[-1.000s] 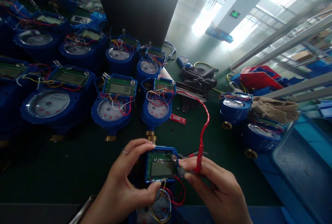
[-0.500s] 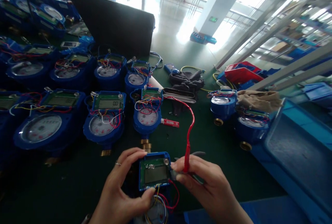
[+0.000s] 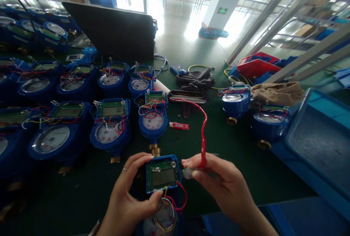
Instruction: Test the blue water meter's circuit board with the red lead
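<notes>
My left hand [image 3: 128, 192] grips a blue water meter's electronics module [image 3: 163, 174], thumb under its lower edge, fingers on its left and top edge. The module has a green circuit board and a blank grey display, with coloured wires running down to the meter dial [image 3: 162, 221] below. My right hand [image 3: 218, 185] pinches a small connector [image 3: 187, 173] at the end of a red cable [image 3: 202, 134], held against the module's right side.
Rows of blue water meters [image 3: 112, 125] with exposed boards and wires fill the green table's left. A dark laptop lid [image 3: 112, 32] stands behind. Two more meters [image 3: 236, 101] and a tan cloth sit right, beside a blue tray [image 3: 317, 141]. A small red stick [image 3: 179, 125] lies mid-table.
The view has tilted upward and shifted, showing more of the hall. Both hands keep their hold on the module and the connector; the red cable stands straighter.
</notes>
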A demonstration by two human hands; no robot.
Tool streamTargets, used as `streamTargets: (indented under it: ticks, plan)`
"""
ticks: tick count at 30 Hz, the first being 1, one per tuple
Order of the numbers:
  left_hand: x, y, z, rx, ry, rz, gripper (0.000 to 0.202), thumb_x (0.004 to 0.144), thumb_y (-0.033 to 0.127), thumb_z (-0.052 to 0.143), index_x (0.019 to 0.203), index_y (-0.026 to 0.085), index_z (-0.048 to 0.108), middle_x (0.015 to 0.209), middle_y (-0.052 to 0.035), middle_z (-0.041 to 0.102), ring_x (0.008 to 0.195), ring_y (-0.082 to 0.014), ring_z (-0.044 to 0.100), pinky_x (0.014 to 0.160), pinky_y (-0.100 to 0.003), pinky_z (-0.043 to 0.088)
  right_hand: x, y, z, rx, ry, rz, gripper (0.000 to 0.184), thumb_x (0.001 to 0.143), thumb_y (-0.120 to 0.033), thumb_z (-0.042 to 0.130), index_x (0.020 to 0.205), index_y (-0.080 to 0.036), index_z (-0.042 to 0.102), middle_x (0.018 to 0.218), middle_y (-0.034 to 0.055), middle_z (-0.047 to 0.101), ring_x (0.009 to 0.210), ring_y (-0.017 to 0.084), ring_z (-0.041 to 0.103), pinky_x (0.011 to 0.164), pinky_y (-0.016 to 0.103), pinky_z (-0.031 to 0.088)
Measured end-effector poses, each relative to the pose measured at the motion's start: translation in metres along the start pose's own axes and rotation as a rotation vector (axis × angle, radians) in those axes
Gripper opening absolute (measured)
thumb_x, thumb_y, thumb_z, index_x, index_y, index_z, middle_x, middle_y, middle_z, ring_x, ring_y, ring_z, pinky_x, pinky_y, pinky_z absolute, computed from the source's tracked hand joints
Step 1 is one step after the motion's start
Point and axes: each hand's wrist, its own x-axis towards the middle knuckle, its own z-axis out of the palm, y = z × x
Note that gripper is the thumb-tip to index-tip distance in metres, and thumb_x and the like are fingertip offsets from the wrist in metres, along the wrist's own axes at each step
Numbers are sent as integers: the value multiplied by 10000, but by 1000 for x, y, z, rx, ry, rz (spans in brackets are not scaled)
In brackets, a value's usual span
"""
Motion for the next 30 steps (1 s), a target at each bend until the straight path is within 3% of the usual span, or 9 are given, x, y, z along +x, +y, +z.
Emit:
streamTargets:
  ticks: [5, 10, 30]
  plan:
    - [0, 7, 1, -51, 14, -78, 452, 774, 278, 610, 1192, 389, 477, 1271, 61, 468, 1212, -150, 465, 1009, -262, 424, 0, -1, 1, -29, -75, -24, 93, 915, -190, 601, 983, -205, 662, 919, 20, 703, 840, 136, 674, 726, 212, 552]
    - [0, 13, 3, -95, 24, -100, 452, 765, 279, 611, 1179, 408, 484, 1259, 83, 465, 1196, -130, 461, 1007, -249, 395, 0, 0, 0, -84, -95, -18, 89, 920, -183, 595, 984, -204, 653, 905, 15, 692, 817, 125, 667, 685, 189, 539]
    - [0, 4, 0, -24, -5, -1, 516, 737, 240, 641, 1215, 338, 474, 1258, 17, 481, 1172, -167, 504, 997, -272, 451, 5, -10, -1, -181, -152, -32, 102, 892, -148, 626, 969, -202, 666, 903, 12, 698, 814, 122, 674, 680, 161, 549]
